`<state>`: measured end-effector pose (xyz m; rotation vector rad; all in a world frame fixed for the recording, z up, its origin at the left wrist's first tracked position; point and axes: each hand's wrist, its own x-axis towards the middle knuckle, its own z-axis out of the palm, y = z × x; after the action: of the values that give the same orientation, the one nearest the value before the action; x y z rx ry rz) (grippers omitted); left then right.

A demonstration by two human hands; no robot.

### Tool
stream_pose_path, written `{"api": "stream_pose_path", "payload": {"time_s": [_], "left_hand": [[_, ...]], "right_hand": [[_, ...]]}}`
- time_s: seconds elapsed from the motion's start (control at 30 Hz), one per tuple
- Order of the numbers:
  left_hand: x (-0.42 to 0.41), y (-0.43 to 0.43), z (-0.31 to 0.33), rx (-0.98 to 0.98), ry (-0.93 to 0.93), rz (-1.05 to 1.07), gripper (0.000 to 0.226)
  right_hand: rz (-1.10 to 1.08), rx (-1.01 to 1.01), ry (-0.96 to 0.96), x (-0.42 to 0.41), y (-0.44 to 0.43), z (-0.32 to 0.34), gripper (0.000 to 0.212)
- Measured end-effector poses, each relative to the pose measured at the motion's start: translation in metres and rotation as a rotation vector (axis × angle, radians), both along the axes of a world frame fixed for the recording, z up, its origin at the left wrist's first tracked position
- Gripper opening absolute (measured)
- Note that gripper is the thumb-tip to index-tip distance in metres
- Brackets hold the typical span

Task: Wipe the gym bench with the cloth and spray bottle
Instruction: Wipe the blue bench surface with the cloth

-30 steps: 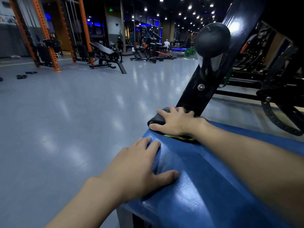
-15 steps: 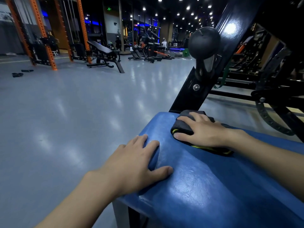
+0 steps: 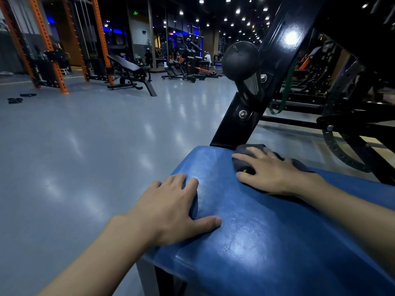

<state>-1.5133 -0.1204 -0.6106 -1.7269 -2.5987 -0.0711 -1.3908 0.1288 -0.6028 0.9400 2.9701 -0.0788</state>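
Closest in, the left hand (image 3: 171, 208) is lying flat on the near left edge of the blue padded vinyl bench (image 3: 267, 242). Its fingers are spreading over the rounded side, the thumb is stretching out along the top, and it is holding nothing.

Moving up the pad, the right hand (image 3: 271, 169) is pressing palm down with its fingers out nearly straight. It is not gripping. It is pinning a dark grey cloth with yellow-green trim (image 3: 253, 148) flat against the bench. That cloth is sitting at the far end of the blue pad, on its right half, bunching out ahead of the fingertips and trailing back under the wrist.

Just beyond the cloth, a glossy black steel frame post (image 3: 245, 118) is rising at a slant from behind the pad's far edge. A round black knob (image 3: 239, 60) is jutting from its left side, higher up. A green elastic band (image 3: 284, 97) is hanging to the right of the post.

Out to the left, the shiny grey floor (image 3: 106, 146) is catching the ceiling lights. Across it, a black incline bench (image 3: 128, 69) is standing beside orange perforated rack uprights (image 3: 49, 45).
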Motion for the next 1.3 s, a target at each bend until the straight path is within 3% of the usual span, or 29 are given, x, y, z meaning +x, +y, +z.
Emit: {"api": "stream_pose_path", "payload": {"time_s": [0.1,0.3,0.43,0.6,0.9,1.07,1.2,1.3], "left_hand": [[0.004,0.001,-0.003,-0.041,-0.019,-0.027,0.079],[0.013,0.008,-0.001,-0.092,-0.047,-0.023,0.093],[0.024,0.016,0.002,-0.055,-0.051,-0.088,0.093],[0.033,0.023,0.001,-0.112,-0.103,-0.094,0.092],[0.052,0.042,0.004,-0.155,-0.1,-0.032,0.097],[0.082,0.058,0.013,-0.192,-0.108,-0.079,0.097],[0.132,0.085,0.01,-0.156,-0.161,-0.153,0.083],[0.164,0.099,0.004,-0.105,-0.168,-0.109,0.09]], "right_hand": [[-0.078,0.045,0.014,0.026,0.008,-0.001,0.071],[-0.092,0.074,-0.005,-0.005,-0.016,-0.001,0.084],[-0.034,0.02,0.003,0.02,0.005,-0.001,0.076],[-0.151,0.014,-0.001,0.067,0.029,-0.001,0.071],[-0.085,0.068,0.05,0.052,0.014,-0.006,0.069],[-0.073,0.054,0.064,0.092,0.037,-0.007,0.061],[-0.12,0.054,0.07,0.15,0.056,-0.006,0.062],[-0.158,0.063,0.03,0.191,0.068,-0.003,0.063]]}}
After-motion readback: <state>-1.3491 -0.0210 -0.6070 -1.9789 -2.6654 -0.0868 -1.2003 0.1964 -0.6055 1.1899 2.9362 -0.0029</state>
